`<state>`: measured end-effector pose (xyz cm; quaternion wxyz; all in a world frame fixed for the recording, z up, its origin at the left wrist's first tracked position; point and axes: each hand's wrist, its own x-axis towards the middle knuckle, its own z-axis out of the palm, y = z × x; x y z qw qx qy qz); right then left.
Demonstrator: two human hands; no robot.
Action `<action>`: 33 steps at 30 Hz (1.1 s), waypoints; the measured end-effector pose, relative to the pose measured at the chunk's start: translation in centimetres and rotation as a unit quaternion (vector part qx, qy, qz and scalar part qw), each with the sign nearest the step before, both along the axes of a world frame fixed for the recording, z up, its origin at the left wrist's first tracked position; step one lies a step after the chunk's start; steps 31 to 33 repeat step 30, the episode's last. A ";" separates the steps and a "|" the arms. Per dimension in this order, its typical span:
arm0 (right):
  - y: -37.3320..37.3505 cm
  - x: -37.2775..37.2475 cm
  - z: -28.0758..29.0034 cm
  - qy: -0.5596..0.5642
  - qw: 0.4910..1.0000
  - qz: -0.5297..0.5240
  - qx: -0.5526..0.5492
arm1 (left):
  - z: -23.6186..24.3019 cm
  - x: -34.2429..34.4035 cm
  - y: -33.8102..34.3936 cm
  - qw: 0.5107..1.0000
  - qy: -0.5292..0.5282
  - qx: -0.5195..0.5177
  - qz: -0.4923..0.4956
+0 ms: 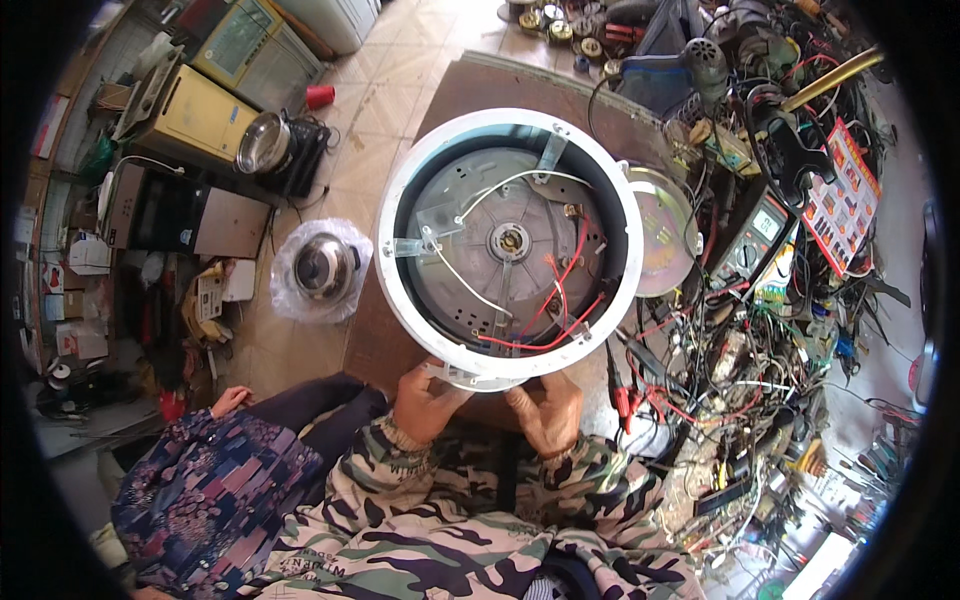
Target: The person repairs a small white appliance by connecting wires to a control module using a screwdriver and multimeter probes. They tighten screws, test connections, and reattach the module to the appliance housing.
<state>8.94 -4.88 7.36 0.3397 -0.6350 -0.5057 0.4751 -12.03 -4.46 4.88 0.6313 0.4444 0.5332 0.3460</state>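
Observation:
A round white cooker housing [632,235] faces up before me, its inside showing a grey metal base plate [455,265] with a round hub [510,241] at the centre. Red wires [560,285] and a white wire [475,278] lie loose across that plate. At the near side a pale control panel [478,381] juts from the housing. My left hand [425,405] grips the left end of this panel, fingertips hidden beneath it. Closed around its right end is my right hand [548,412], thumb uppermost and the other fingers partly hidden.
The housing is over a brown table [480,95]. To its right lie a round metal disc [665,235], a multimeter [755,235], red test probes [622,400] and heaped wires. Left, on the floor, a steel pot [322,265] sits on plastic. A seated person [215,460] is close on my left.

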 end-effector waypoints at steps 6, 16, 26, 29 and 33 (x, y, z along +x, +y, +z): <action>-0.3 -0.2 -0.7 0.019 1.000 0.008 -0.002 | 0.3 -1.3 0.3 0.999 -0.012 -0.045 0.025; -2.0 -1.7 0.6 -0.008 0.993 -0.097 -0.060 | 1.8 -3.8 4.0 0.982 0.036 0.018 -0.183; -3.6 0.2 -0.6 -0.208 0.977 0.054 -0.008 | 3.1 -3.4 4.5 0.988 0.035 -0.014 -0.146; -4.7 1.3 -1.2 -0.251 0.953 0.168 -0.001 | 3.5 -3.5 4.5 0.978 0.100 0.024 -0.184; -4.9 1.4 -1.1 -0.249 0.954 0.168 -0.004 | 3.5 -4.0 4.3 0.973 0.114 0.047 -0.196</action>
